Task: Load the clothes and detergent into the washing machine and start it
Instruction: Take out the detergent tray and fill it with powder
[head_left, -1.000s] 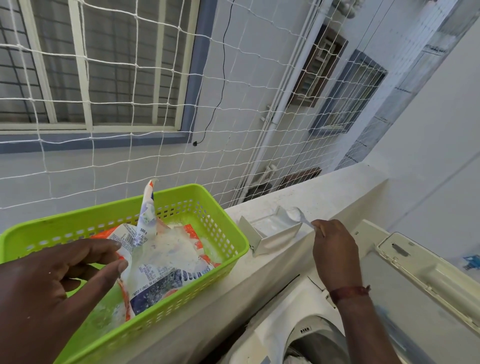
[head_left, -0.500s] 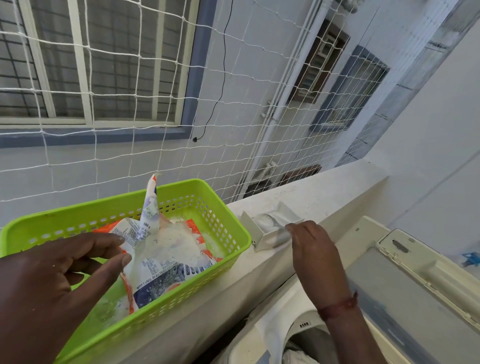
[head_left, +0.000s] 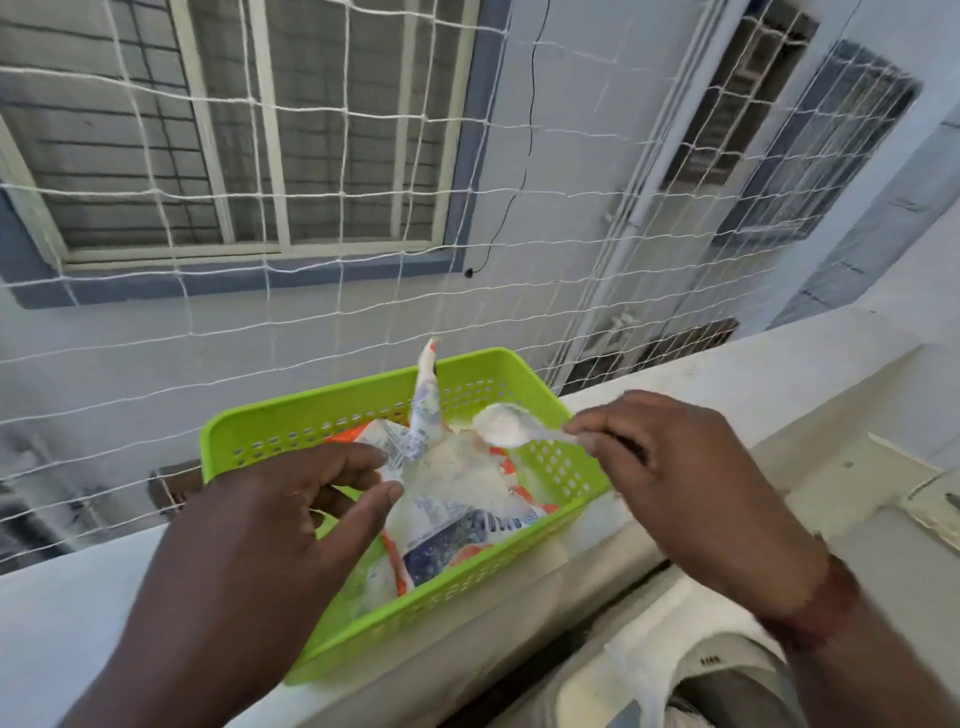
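My left hand (head_left: 291, 519) sits at the left edge of the detergent packet (head_left: 457, 499) in the green basket (head_left: 322, 410) at mid-frame; I cannot tell if it grips. My right hand (head_left: 691, 493) pinches the spoon (head_left: 514, 431), whose bowl points left over the packet.

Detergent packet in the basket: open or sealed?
Open: the detergent packet lies in the green basket, torn top flap sticking up, white powder exposed inside.

Glossy green plastic basket (head_left: 524, 366), crinkled printed detergent packet (head_left: 457, 499), translucent plastic spoon (head_left: 511, 426).
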